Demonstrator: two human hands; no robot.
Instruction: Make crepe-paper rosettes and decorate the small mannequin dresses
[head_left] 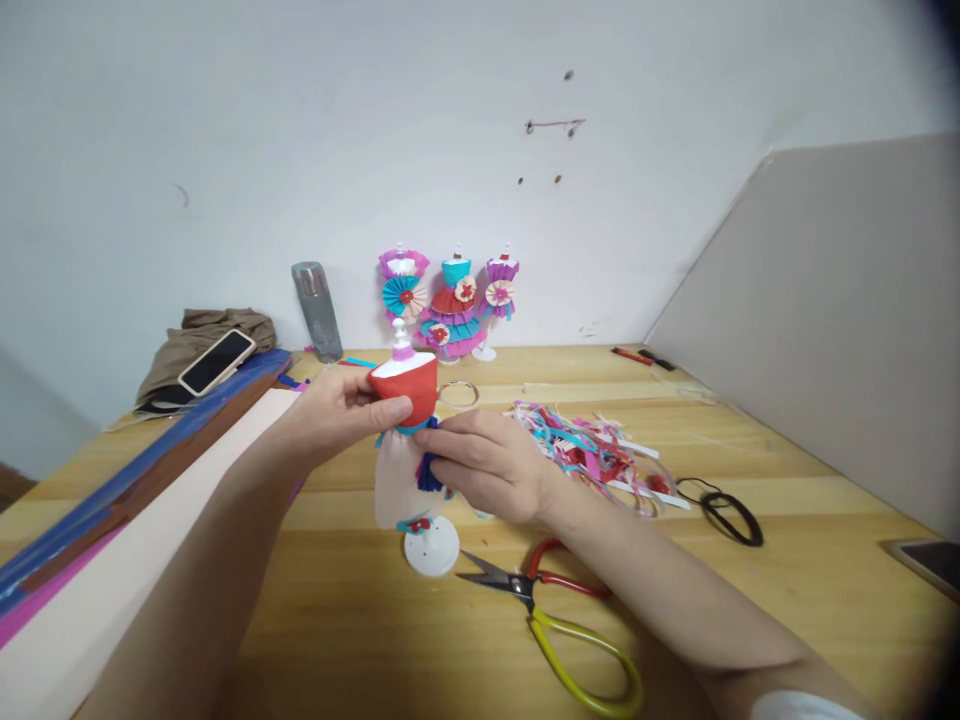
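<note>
My left hand (334, 410) grips a miniature dress form (409, 388) by its upper body, thumb across the front. The form wears a red paper bodice, a light blue waistband and a pale skirt (396, 478), above a round white base (432, 546). At the waist's right side, the fingers of my right hand (491, 465) pinch a dark blue pleated paper piece (428, 474); their tips partly hide it. A small blue and red trim (415, 525) shows at the skirt's lower edge. Just below my right hand lie open scissors (517, 585) with red and yellow handles.
Several decorated dress forms (454, 300) stand against the wall. Right of centre lies a heap of paper scraps (581, 445), beside a black cord loop (731, 515). Paper sheets (187, 510), a phone (217, 362) on brown cloth and a bottle (318, 315) occupy the left.
</note>
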